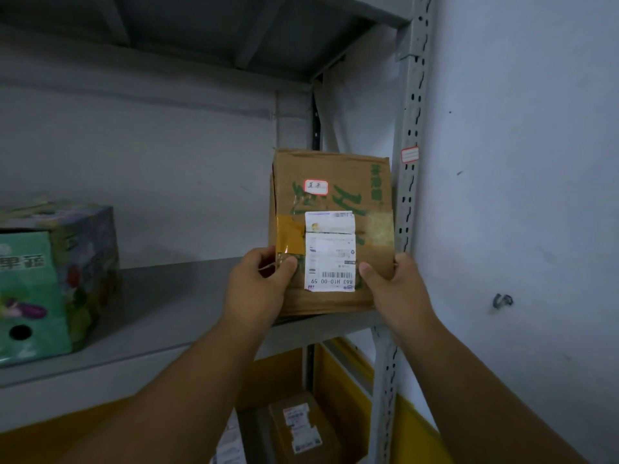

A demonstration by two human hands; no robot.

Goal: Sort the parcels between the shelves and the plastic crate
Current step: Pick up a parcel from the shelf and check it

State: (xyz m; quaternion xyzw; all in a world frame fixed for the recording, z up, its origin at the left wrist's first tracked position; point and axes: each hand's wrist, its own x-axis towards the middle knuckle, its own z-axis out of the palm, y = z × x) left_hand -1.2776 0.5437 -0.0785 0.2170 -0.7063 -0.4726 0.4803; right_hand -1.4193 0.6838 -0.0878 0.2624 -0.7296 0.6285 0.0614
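A worn, creased cardboard parcel [331,209] is held upright at the right end of a grey metal shelf [174,306], its lower edge at or just over the shelf's front lip. Its brown face is printed with green characters, patched with glossy amber tape, and covered in part by a white shipping label [330,251] with a barcode, seen upside down. A small red-bordered sticker [316,187] is stuck near the top of the face.

The parcel is gripped from both sides. At 8 o'clock of its face, the left hand [259,286] is curled round the lower left edge, thumb pressed on the front. At 4 o'clock, the right hand [393,286] is wrapped round the lower right corner, thumb laid just beside the label. The box stands between the two hands and above them.

At 3 o'clock of the parcel, a perforated grey steel upright [410,182] is seen, just beside the box and bearing a second red-bordered tag. Far off at 9 o'clock, a glossy green printed carton [50,279] rests on the same shelf. At 6 o'clock, on a lower level, another labelled brown box [298,426] is seen against a yellow wall band.
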